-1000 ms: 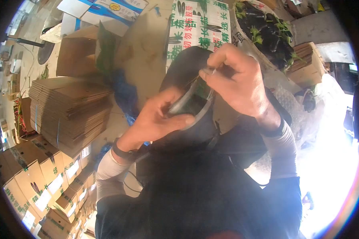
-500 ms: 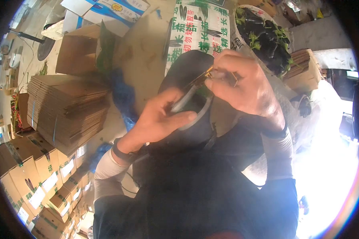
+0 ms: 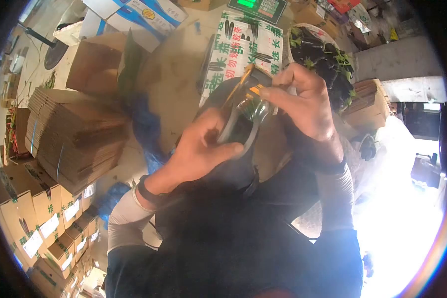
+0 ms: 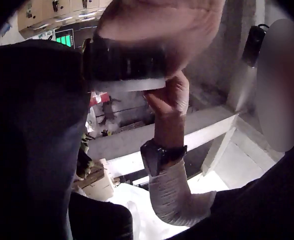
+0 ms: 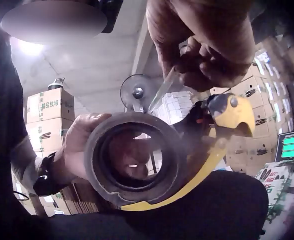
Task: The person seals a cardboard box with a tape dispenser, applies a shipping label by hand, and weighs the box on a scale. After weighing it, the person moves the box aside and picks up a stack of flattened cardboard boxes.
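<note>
Head view, centre: my left hand (image 3: 196,144) grips the tape dispenser (image 5: 173,156), presumably for steadiness; right hand (image 3: 304,102), upper right of it, pinches the clear strip (image 5: 164,91), likely for tension.

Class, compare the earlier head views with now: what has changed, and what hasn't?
The right hand, pinching clear tape, has moved slightly right. The yellow parts of the tape dispenser, unseen a second ago, now show. The head view has shifted, revealing a lit scale display. The left hand still grips the dispenser.
</note>
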`<state>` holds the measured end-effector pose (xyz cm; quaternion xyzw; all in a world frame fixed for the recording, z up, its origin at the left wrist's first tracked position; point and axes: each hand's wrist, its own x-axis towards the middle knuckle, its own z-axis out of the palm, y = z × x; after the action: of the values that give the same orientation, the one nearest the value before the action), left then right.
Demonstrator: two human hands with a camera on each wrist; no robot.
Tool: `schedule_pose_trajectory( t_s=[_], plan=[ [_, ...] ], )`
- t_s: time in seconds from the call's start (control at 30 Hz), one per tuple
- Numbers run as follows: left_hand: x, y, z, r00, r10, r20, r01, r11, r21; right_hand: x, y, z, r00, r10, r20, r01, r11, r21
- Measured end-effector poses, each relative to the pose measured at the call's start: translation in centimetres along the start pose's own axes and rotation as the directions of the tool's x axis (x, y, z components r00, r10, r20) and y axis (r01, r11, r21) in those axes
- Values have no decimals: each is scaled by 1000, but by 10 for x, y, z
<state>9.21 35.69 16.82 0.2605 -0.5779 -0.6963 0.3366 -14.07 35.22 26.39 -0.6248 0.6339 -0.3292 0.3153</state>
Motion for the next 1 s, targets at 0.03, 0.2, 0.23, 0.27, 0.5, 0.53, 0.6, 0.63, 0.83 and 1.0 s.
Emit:
schedule_pose_trajectory(
  t_s=[0.03, 0.2, 0.23, 0.27, 0.5, 0.53, 0.6, 0.63, 0.83, 1.0],
  plan=[
    [-3, 2, -2, 1000, -2, -1, 2, 1000, -1, 1, 6, 3, 995, -95, -43, 94, 995, -24],
    [-1, 32, -4, 935, -294, 196, 336, 911, -237, 6, 11, 12, 998, -45, 52, 39, 994, 99],
    [-1, 30, -5, 936, -293, 193, 335, 911, -241, 7, 11, 13, 996, -23, 82, 18, 998, 57],
    [-3, 27, -7, 948, -256, 187, 295, 928, -229, 7, 8, 11, 987, 111, 118, -123, 988, 96],
    [-4, 26, -1, 953, -291, 85, 290, 957, 26, 7, 21, 6, 992, 69, 101, -81, 990, 118],
    [1, 33, -7, 934, -349, 76, 344, 937, 64, 7, 20, 5, 992, 74, 99, -86, 989, 117],
    [11, 32, -11, 922, -380, 73, 376, 925, 53, 7, 14, 4, 980, 123, 158, -147, 978, 150],
    [16, 32, -13, 910, -409, 66, 407, 912, 43, 8, 14, 5, 980, 125, 156, -148, 978, 150],
    [42, 17, -21, 996, -87, -27, 91, 947, 309, 11, 16, 9, 982, 85, 168, -133, 945, 299],
    [76, 16, -26, 980, 30, 194, -98, 930, 353, 16, 14, 8, 960, 156, 230, -210, 950, 232]
  ],
)
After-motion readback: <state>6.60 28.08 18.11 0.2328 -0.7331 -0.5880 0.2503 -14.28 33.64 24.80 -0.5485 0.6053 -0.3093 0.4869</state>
